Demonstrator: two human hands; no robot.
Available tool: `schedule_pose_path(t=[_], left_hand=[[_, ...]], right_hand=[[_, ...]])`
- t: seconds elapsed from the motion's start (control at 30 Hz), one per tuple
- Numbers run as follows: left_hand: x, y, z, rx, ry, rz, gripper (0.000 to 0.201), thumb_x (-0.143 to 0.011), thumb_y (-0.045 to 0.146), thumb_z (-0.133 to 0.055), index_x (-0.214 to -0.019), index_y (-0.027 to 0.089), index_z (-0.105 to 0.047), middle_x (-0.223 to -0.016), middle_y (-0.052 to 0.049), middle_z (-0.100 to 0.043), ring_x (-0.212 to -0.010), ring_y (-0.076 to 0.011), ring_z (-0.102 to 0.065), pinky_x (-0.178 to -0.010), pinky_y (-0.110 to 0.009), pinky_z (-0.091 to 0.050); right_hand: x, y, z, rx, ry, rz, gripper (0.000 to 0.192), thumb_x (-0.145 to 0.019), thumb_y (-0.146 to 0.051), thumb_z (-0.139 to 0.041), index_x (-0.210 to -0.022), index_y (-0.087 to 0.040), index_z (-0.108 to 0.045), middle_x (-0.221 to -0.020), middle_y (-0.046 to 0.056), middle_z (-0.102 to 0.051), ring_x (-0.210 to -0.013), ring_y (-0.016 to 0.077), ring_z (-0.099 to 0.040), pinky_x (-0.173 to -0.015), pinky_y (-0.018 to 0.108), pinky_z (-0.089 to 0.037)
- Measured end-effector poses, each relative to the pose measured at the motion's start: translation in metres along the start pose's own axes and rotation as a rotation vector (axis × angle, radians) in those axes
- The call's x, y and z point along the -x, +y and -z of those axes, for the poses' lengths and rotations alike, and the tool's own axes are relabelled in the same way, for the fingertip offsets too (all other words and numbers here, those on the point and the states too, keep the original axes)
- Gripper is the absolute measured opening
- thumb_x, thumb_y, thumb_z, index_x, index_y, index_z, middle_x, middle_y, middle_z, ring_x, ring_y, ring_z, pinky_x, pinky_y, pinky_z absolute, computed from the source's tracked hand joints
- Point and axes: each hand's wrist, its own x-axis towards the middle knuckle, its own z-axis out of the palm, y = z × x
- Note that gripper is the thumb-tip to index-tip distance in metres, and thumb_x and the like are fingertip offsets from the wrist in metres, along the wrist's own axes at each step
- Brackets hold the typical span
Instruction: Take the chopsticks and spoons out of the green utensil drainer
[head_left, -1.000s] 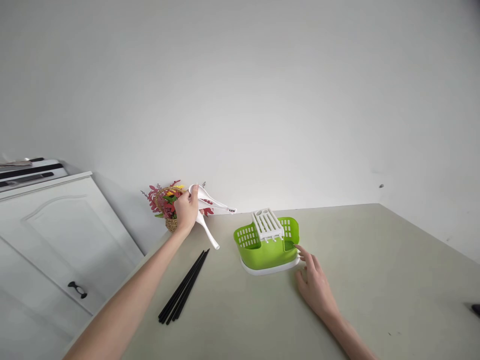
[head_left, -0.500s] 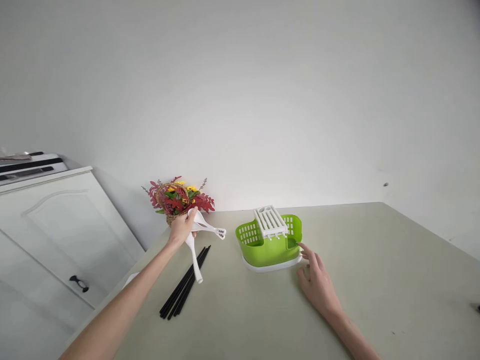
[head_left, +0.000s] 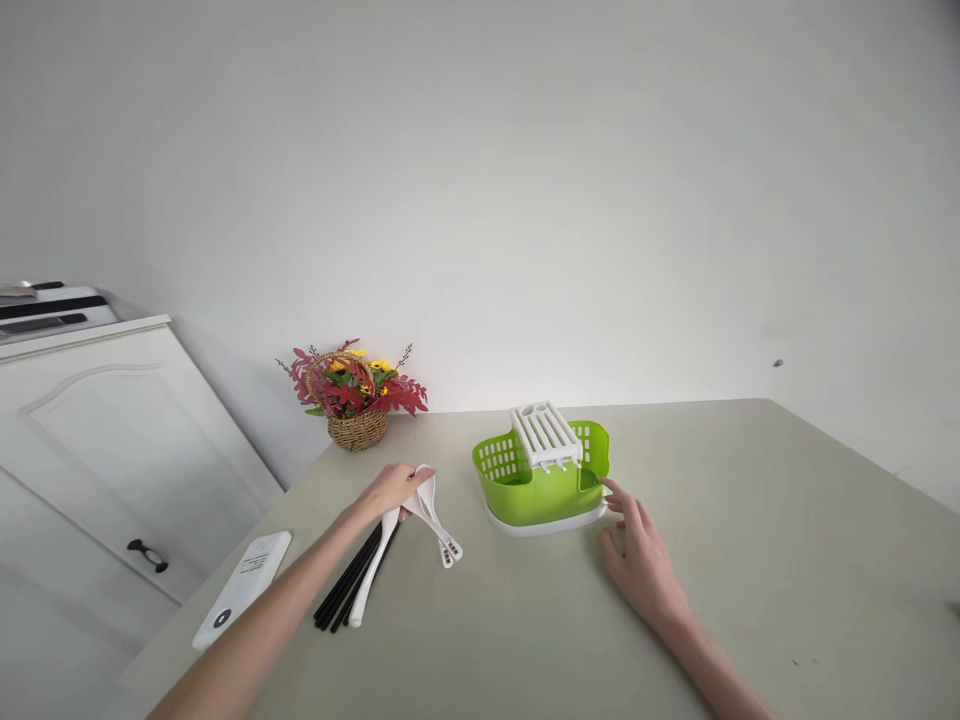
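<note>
The left hand (head_left: 394, 487) reaches out from a long bare forearm that crosses the tabletop (head_left: 750, 560) from its near left corner, palm down, fingers curled over the bowl ends of the white spoons (head_left: 427, 515) — it grasps them low against the surface. The spoons are smooth, glossy white plastic: two short ones fan toward the right with small dark marks at their handle tips, and a longer one slants back toward the near left edge, its handle lying along the black chopsticks (head_left: 352, 585). The chopsticks are thin, straight, matte rods bunched side by side, running parallel to the forearm.

The right hand (head_left: 637, 560) rests flat and released on the tabletop, fingers spread and relaxed, its fingertips touching the right end of the green cutlery drainer (head_left: 540, 480). The drainer is a bright green plastic tub with slotted walls, sitting on a white drip tray and topped by a white ribbed insert; it stands near the middle of the tabletop, toward the far edge.

At the far left corner sits a woven wicker flower basket (head_left: 358, 395) with red leaves and yellow blooms. A flat white remote control (head_left: 241, 590) lies at the left edge, just beside the forearm. The tabletop is a plain, pale, matte grey-green.
</note>
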Motion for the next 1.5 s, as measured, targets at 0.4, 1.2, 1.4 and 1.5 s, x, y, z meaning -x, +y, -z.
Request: schedule_pose_path(t=[0.4,1.2,1.4,1.5], left_hand=[[-0.013,-0.012,-0.026,-0.039,-0.077,-0.022,0.064,-0.087,0.078,-0.042,-0.053,0.024,-0.050,-0.044,-0.003,-0.061,-0.039,-0.0213,-0.060,-0.048,-0.028,-0.041],[-0.018,-0.012,-0.053,-0.337,0.113,-0.062,0.059,-0.098,0.061,-0.037,-0.062,0.021,-0.063,-0.063,-0.011,-0.068,-0.072,-0.0269,-0.070,-0.065,-0.030,-0.042],[-0.014,-0.005,-0.051,-0.445,0.112,-0.020,0.057,-0.097,0.061,-0.039,-0.078,0.019,-0.073,-0.088,-0.016,-0.075,-0.089,-0.0319,-0.072,-0.071,-0.033,-0.046],[-0.012,-0.001,-0.050,-0.483,0.108,-0.006,0.054,-0.097,0.060,-0.041,-0.087,0.019,-0.075,-0.094,-0.016,-0.076,-0.093,-0.0337,-0.073,-0.076,-0.037,-0.049]], right_hand=[[0.001,-0.004,0.002,0.016,-0.004,-0.017,0.060,-0.092,-0.028,-0.042,-0.151,-0.035,-0.036,-0.130,0.007,-0.058,-0.116,0.0255,-0.061,-0.096,0.044,-0.053],[0.001,0.001,0.001,0.018,-0.015,-0.020,0.063,-0.092,-0.029,-0.045,-0.154,-0.035,-0.034,-0.128,0.008,-0.060,-0.117,0.0246,-0.062,-0.101,0.045,-0.050],[0.002,-0.001,0.001,0.015,-0.013,-0.019,0.062,-0.092,-0.030,-0.044,-0.153,-0.033,-0.035,-0.128,0.008,-0.060,-0.114,0.0248,-0.063,-0.097,0.045,-0.052],[0.003,-0.002,0.002,0.014,-0.016,-0.014,0.062,-0.092,-0.030,-0.044,-0.153,-0.033,-0.035,-0.128,0.008,-0.059,-0.115,0.0249,-0.062,-0.097,0.045,-0.053]])
